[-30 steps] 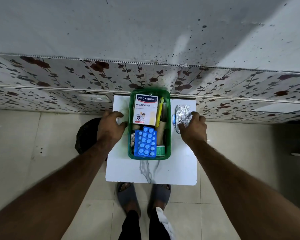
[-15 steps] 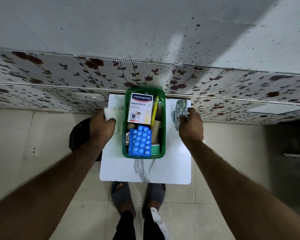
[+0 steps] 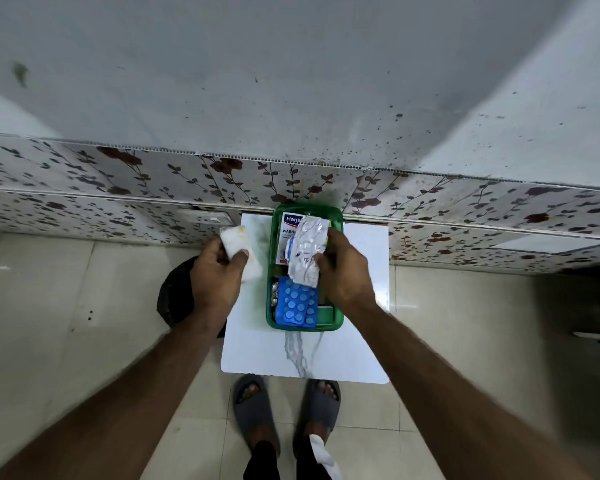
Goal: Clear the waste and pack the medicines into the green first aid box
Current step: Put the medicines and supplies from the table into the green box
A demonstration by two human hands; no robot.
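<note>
The green first aid box (image 3: 270,271) stands on a small white marble-look table (image 3: 354,327). Inside lie a white plaster carton (image 3: 289,225), a blue blister pack (image 3: 297,306) and other items I cannot make out. My right hand (image 3: 347,271) holds silver blister strips (image 3: 307,252) over the box, above the carton. My left hand (image 3: 219,275) holds a white crumpled piece (image 3: 239,242) over the table's left edge, left of the box.
A black bin (image 3: 174,299) sits on the tiled floor left of the table, partly behind my left arm. A floral-patterned wall panel (image 3: 118,188) runs just behind the table. My feet in grey slippers (image 3: 253,410) stand at the table's near edge.
My right hand lifted the silver strips from the table's right side and carried them left over the box. My left hand raised the white piece off the table's left side.
</note>
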